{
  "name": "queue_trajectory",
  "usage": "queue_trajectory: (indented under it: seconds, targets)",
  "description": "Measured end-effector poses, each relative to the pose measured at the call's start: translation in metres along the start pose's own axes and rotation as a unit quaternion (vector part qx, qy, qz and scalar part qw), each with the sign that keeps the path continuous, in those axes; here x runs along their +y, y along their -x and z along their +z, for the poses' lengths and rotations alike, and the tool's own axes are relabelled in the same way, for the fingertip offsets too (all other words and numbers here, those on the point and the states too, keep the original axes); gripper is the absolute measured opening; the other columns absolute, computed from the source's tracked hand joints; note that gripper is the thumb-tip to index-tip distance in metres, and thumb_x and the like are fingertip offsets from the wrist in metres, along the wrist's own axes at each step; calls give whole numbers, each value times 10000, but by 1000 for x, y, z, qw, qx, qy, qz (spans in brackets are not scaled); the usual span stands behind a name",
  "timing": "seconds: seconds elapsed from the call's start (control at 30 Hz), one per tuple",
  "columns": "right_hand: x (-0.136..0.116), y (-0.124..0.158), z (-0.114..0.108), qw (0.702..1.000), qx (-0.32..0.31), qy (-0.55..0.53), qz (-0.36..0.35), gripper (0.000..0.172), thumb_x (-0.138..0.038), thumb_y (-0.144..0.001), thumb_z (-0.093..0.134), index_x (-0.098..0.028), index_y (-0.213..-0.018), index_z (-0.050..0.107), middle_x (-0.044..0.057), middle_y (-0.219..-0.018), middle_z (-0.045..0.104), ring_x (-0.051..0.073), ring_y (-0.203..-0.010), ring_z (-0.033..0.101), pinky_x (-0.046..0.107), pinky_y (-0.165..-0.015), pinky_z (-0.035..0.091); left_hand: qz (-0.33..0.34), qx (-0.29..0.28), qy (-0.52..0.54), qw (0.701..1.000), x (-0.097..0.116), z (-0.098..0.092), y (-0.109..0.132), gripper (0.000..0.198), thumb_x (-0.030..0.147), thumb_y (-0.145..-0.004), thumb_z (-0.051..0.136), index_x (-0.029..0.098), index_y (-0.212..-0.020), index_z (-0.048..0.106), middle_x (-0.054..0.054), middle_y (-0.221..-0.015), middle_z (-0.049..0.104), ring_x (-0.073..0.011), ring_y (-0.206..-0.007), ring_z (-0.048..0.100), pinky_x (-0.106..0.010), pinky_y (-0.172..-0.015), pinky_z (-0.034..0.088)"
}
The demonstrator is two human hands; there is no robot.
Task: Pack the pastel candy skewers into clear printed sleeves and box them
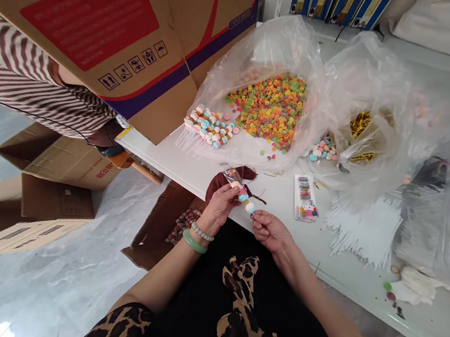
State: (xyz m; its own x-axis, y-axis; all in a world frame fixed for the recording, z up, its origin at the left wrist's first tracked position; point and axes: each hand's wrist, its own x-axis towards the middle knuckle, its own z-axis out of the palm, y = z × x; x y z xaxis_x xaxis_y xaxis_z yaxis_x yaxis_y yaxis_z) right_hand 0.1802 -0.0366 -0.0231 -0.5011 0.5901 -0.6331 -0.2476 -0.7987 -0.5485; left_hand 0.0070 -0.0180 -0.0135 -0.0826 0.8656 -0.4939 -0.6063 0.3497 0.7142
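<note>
Your left hand point(223, 199) pinches the upper end of a candy stick point(242, 197) between thumb and fingers, and your right hand point(270, 229) pinches its lower end, the other fingers curled in. The stick slants between your two hands, just above the near edge of the white table point(285, 182), with a clear wrapper point(231, 175) at its upper end. Behind your left fingers lies a maroon pouch point(214, 186); just beyond your right fingers sit the labels point(304, 198), and farther right spread the white sticks point(367, 227), a clear tub point(446, 233) and a crumpled tissue point(418, 285). Past your fingertips, a heap of candy skewers point(209, 126) lies at the mouth of a bag of candy rings point(273, 108), with gold ties point(361, 123) in the plastic to its right. Blue folders point(342, 4) stand at the far side. A big carton point(92, 10) looms left of your hands, partly hiding a person in stripes point(33, 69). Below your left hand, an open box point(152, 236) holds small colourful pieces, too small to make out; more cartons point(62, 159) rest on the grey, glossy floor point(67, 275).
</note>
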Motion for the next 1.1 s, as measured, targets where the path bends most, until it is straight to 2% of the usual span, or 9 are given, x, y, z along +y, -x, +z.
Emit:
queue_trajectory:
  seconds: [0.07,0.17,0.27,0.33,0.43,0.63,0.77,0.87,1.1]
  targets:
    - [-2,-1,-1,999,-23,-38,31,214,-252,-624,708,-178,-704,524,-103,-477,406,2,-362,123,161,-369,101,-3,-7,-13,1000,0,0,1,348,360,-578,862,139,-799,710,-45,-802,703,-140,-732,616,-262,-679,474]
    - [1,-3,2,999,10,-47,23,211,-233,-611,708,-180,-701,525,-97,-471,415,5,-361,137,163,-366,93,-3,-18,-32,999,-5,2,4,345,364,-597,853,128,-808,718,-54,-810,710,-138,-723,614,-263,-692,470]
    - [7,-4,7,990,114,-1,-86,187,-244,-588,700,-176,-696,562,-69,-475,451,33,-393,254,182,-382,118,-25,-20,-47,998,-11,2,4,347,367,-635,833,127,-860,722,-58,-838,715,-136,-707,622,-266,-691,465]
    - [9,-3,9,967,174,46,-181,153,-268,-602,685,-175,-679,590,-55,-496,467,56,-452,339,191,-413,182,-66,-31,-59,996,-11,-1,3,357,348,-645,831,123,-899,717,-70,-853,717,-153,-720,646,-277,-703,471]
    - [8,1,8,947,184,107,-242,122,-292,-641,658,-182,-648,605,-53,-514,468,77,-513,385,211,-477,263,-98,-56,-41,993,-2,-6,-2,341,290,-671,818,133,-950,699,-77,-899,718,-183,-782,677,-314,-775,501]
    - [2,9,12,968,149,118,-164,169,-322,-591,680,-177,-628,601,-56,-459,459,72,-463,342,223,-462,208,-62,-40,72,995,22,-8,-13,232,244,-806,694,126,-1001,650,-96,-957,709,-232,-923,693,-371,-857,540]
    - [-1,8,16,969,172,90,-154,192,-324,-561,692,-171,-630,599,-53,-435,455,56,-423,292,218,-426,137,-19,11,79,997,24,-4,-13,157,156,-824,656,109,-972,633,-94,-903,706,-209,-866,704,-365,-855,553]
    - [-3,6,13,974,171,57,-137,206,-305,-546,703,-166,-652,595,-59,-417,452,38,-380,245,213,-403,82,3,11,100,995,19,-1,-11,162,168,-833,656,110,-981,631,-93,-919,706,-205,-885,704,-357,-869,552]
    - [-8,6,-7,998,-23,-32,38,228,-238,-575,727,-166,-690,544,-95,-430,418,-4,-332,161,174,-368,57,-10,-34,81,996,14,-6,-8,203,180,-800,705,117,-983,646,-75,-884,714,-190,-860,709,-344,-871,557]
